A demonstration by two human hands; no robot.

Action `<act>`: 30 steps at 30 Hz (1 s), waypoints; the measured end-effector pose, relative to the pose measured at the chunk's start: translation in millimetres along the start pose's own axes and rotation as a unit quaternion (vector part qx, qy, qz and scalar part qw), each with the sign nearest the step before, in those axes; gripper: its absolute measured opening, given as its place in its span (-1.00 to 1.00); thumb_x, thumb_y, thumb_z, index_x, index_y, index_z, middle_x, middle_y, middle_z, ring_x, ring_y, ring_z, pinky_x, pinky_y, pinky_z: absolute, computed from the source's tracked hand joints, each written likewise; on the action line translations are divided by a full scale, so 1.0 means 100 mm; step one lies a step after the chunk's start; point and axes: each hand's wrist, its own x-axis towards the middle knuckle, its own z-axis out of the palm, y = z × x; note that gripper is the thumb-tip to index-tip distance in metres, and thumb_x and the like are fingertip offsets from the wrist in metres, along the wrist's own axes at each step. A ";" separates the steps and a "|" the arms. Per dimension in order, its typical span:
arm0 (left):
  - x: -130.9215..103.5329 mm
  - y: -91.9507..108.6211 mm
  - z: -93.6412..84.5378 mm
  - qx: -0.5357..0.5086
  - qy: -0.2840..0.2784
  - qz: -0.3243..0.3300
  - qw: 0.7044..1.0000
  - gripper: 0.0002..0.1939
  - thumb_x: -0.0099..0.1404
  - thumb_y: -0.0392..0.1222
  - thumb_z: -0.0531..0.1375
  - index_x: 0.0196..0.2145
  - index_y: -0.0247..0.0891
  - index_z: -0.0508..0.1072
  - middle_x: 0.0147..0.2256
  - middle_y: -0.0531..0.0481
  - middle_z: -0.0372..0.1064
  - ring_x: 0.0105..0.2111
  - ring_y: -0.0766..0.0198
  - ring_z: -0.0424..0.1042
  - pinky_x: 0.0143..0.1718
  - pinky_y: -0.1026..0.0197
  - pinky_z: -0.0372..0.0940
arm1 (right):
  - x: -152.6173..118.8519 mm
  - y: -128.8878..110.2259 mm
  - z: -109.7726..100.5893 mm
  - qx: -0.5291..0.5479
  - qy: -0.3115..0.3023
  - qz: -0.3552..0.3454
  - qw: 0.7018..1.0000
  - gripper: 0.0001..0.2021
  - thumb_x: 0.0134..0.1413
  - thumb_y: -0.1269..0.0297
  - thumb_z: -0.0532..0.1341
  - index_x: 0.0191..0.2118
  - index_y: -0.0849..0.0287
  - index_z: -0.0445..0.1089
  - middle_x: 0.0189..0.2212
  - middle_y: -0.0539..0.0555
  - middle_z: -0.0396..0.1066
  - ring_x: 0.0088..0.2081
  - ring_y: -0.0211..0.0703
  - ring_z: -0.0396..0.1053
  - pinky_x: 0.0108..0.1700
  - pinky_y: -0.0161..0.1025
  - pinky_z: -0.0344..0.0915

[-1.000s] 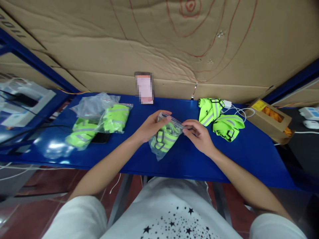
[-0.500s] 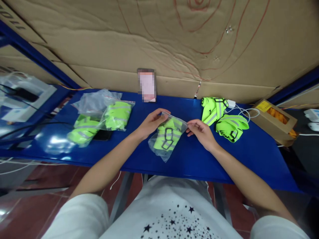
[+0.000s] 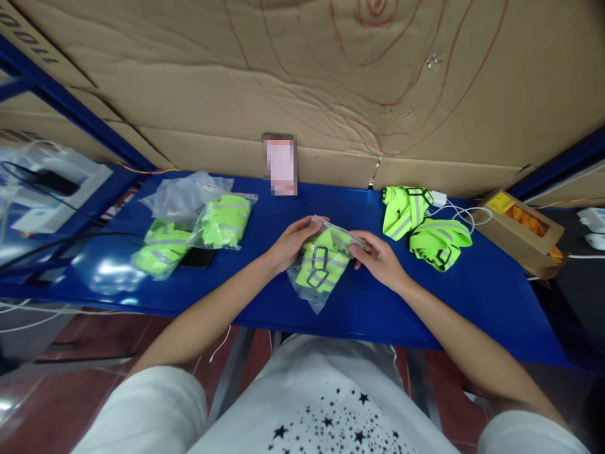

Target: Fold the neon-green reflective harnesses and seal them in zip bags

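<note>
A clear zip bag [image 3: 317, 296] with a folded yellow-green reflective strap [image 3: 326, 261] inside hangs between my hands over the blue table [image 3: 378, 306]. Two dark buckles show through the plastic. My left hand [image 3: 295, 241] pinches the bag's upper left corner, thumb on top. At the upper right edge, my right hand [image 3: 375, 255] grips the bag between thumb and fingers.
Two bagged straps [image 3: 225, 221] and clear bags [image 3: 182, 194] lie at the left. Two loose strap bundles [image 3: 440, 243] with a white cable are at the right, beside a cardboard box [image 3: 522, 233]. A phone [image 3: 281, 165] leans against the cardboard wall.
My right hand has shifted its thumb further onto the bag's edge. The bag has moved slightly right, and my left hand has moved slightly right and down with it.
</note>
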 end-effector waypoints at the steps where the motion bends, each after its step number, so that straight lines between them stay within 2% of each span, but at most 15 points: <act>1: -0.01 0.00 0.00 -0.003 -0.009 -0.009 1.000 -0.49 0.19 0.12 0.40 -0.01 -0.24 0.55 -0.20 -0.09 0.58 -0.25 0.18 0.54 -0.20 0.22 0.39 | -0.01 0.00 0.00 -0.020 -0.005 -0.012 1.000 -0.61 0.18 0.00 0.33 0.04 0.07 0.47 -0.22 0.03 0.41 -0.30 -0.23 0.42 -0.43 -0.31 0.49; 8: -0.05 0.00 0.00 0.008 -0.066 -0.028 0.997 -0.45 0.20 0.16 0.39 0.00 -0.30 0.58 -0.14 -0.19 0.59 -0.19 0.11 0.57 -0.14 0.18 0.41 | -0.04 -0.03 -0.04 -0.120 -0.055 -0.077 0.988 -0.66 0.29 0.01 0.24 0.01 0.10 0.52 -0.16 0.10 0.40 -0.26 -0.21 0.42 -0.32 -0.30 0.45; 11: -0.08 -0.03 0.02 0.026 -0.091 -0.034 0.995 -0.48 0.21 0.14 0.39 0.01 -0.25 0.57 -0.13 -0.16 0.59 -0.20 0.14 0.57 -0.15 0.19 0.41 | -0.05 -0.06 -0.05 -0.158 -0.110 -0.099 0.976 -0.66 0.32 0.03 0.22 0.04 0.10 0.52 -0.19 0.10 0.41 -0.26 -0.21 0.41 -0.27 -0.28 0.43; 13: -0.09 -0.06 0.03 0.046 -0.107 -0.036 0.993 -0.51 0.24 0.14 0.37 -0.01 -0.24 0.58 -0.12 -0.14 0.58 -0.19 0.15 0.56 -0.14 0.19 0.41 | -0.06 -0.07 -0.04 -0.186 -0.150 -0.117 0.964 -0.66 0.31 0.04 0.23 0.05 0.10 0.53 -0.19 0.10 0.45 -0.21 -0.17 0.43 -0.17 -0.22 0.43; 15: -0.10 -0.10 0.05 0.074 -0.118 -0.030 0.990 -0.54 0.26 0.15 0.35 -0.05 -0.25 0.60 -0.14 -0.12 0.58 -0.17 0.16 0.55 -0.11 0.19 0.39 | -0.06 -0.09 -0.02 -0.196 -0.187 -0.134 0.953 -0.66 0.29 0.05 0.25 0.06 0.10 0.53 -0.11 0.13 0.49 -0.08 -0.10 0.46 -0.01 -0.12 0.41; 17: -0.10 -0.12 0.07 0.107 -0.119 -0.022 0.987 -0.55 0.28 0.17 0.32 -0.09 -0.26 0.61 -0.17 -0.11 0.58 -0.17 0.17 0.53 -0.11 0.20 0.37 | -0.07 -0.10 0.01 -0.195 -0.226 -0.132 0.945 -0.66 0.29 0.04 0.25 0.04 0.11 0.53 -0.04 0.14 0.52 -0.01 -0.06 0.47 0.06 -0.09 0.38; 18: -0.10 -0.12 0.08 0.123 -0.117 -0.020 0.985 -0.54 0.29 0.18 0.31 -0.10 -0.27 0.62 -0.19 -0.10 0.58 -0.19 0.18 0.52 -0.12 0.21 0.36 | -0.07 -0.11 0.03 -0.202 -0.248 -0.120 0.940 -0.65 0.29 0.02 0.24 0.04 0.10 0.53 -0.06 0.12 0.54 -0.04 -0.07 0.49 0.03 -0.12 0.39; 20: -0.11 -0.12 0.09 0.147 -0.114 -0.021 0.982 -0.55 0.30 0.19 0.30 -0.13 -0.27 0.63 -0.22 -0.09 0.57 -0.23 0.19 0.51 -0.17 0.22 0.34 | -0.08 -0.14 0.06 -0.247 -0.286 -0.082 0.922 -0.63 0.30 -0.04 0.21 0.04 0.08 0.53 -0.23 0.06 0.56 -0.23 -0.14 0.49 -0.14 -0.20 0.38; 23: -0.11 -0.11 0.11 0.164 -0.112 -0.015 0.980 -0.56 0.30 0.18 0.28 -0.16 -0.27 0.64 -0.25 -0.08 0.57 -0.25 0.21 0.49 -0.19 0.24 0.33 | -0.09 -0.18 0.10 -0.324 -0.293 -0.051 0.898 -0.60 0.28 -0.12 0.20 -0.06 0.06 0.55 -0.45 0.00 0.49 -0.42 -0.20 0.40 -0.32 -0.27 0.25; 26: -0.11 -0.08 0.12 0.171 -0.120 -0.019 0.978 -0.57 0.29 0.17 0.30 -0.14 -0.27 0.63 -0.24 -0.10 0.57 -0.24 0.20 0.50 -0.19 0.22 0.34 | -0.09 -0.20 0.13 -0.332 -0.277 -0.059 0.900 -0.62 0.26 -0.14 0.21 -0.13 0.04 0.56 -0.45 0.01 0.49 -0.42 -0.19 0.39 -0.33 -0.28 0.22; 30: -0.10 -0.03 0.08 0.171 -0.157 -0.048 0.972 -0.55 0.16 0.06 0.43 -0.08 -0.26 0.60 -0.20 -0.10 0.58 -0.20 0.16 0.53 -0.13 0.18 0.38 | -0.10 -0.18 0.11 -0.305 -0.274 -0.065 0.910 -0.64 0.27 -0.11 0.22 -0.08 0.03 0.55 -0.38 0.02 0.54 -0.38 -0.18 0.42 -0.27 -0.26 0.26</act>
